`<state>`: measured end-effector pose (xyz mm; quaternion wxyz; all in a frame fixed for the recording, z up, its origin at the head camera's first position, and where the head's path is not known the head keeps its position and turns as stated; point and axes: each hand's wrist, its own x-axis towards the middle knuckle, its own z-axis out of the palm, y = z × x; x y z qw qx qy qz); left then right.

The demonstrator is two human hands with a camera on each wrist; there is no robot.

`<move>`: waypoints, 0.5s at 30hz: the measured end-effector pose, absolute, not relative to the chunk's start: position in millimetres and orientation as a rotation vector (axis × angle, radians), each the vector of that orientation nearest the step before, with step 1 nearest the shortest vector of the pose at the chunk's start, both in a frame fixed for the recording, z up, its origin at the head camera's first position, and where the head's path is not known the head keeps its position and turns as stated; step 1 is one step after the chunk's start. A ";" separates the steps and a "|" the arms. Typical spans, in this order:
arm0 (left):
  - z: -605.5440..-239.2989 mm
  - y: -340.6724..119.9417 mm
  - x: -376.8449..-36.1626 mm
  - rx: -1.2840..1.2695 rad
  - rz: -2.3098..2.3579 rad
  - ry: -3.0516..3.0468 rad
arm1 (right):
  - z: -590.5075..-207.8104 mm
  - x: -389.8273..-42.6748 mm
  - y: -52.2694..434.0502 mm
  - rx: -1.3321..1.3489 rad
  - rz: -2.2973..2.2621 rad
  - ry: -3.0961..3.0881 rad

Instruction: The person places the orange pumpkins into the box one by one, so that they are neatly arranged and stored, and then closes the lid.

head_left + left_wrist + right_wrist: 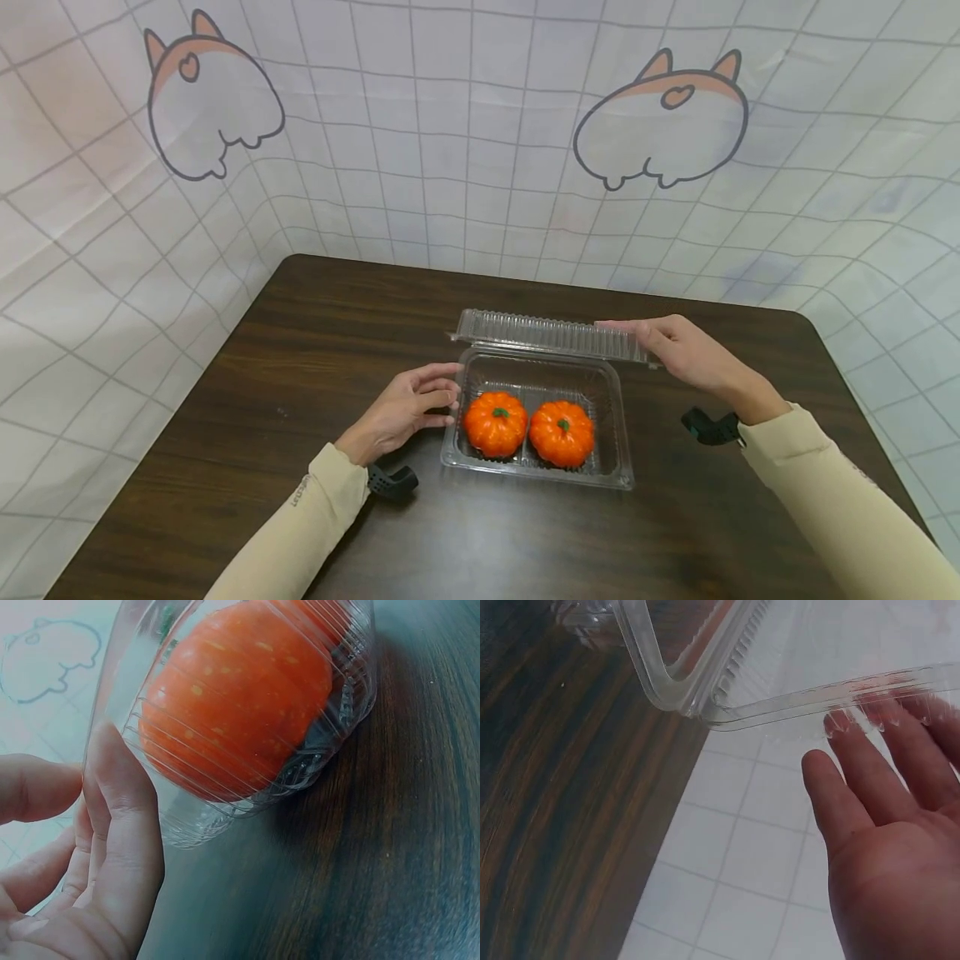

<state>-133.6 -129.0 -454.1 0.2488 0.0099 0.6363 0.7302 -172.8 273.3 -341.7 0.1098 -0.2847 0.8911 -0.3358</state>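
Observation:
A clear plastic clamshell box [618, 433] stands on the table with its ribbed lid [532, 331] raised at the back. Inside sit two small orange pumpkins with green stems, a left pumpkin [495, 423] and a right pumpkin [562, 433]. My left hand [408, 408] is at the box's left side. In the left wrist view its thumb [37, 787] and fingers pinch the box's rim. At the right end of the lid is my right hand [678, 350]; in the right wrist view its straight fingers [877, 772] lie against the far side of the clear plastic.
The dark wood-grain table [300, 333] has rounded back corners. A white grid-patterned curtain [420, 133] with cartoon animal drawings hangs behind it and along both sides. A dark band [393, 483] is at the left wrist, another dark band [708, 427] at the right.

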 end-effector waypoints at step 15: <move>-453.1 -127.8 -134.7 -0.003 1.978 1.743 | -353.3 -151.4 271.1 -1.075 -0.786 2.709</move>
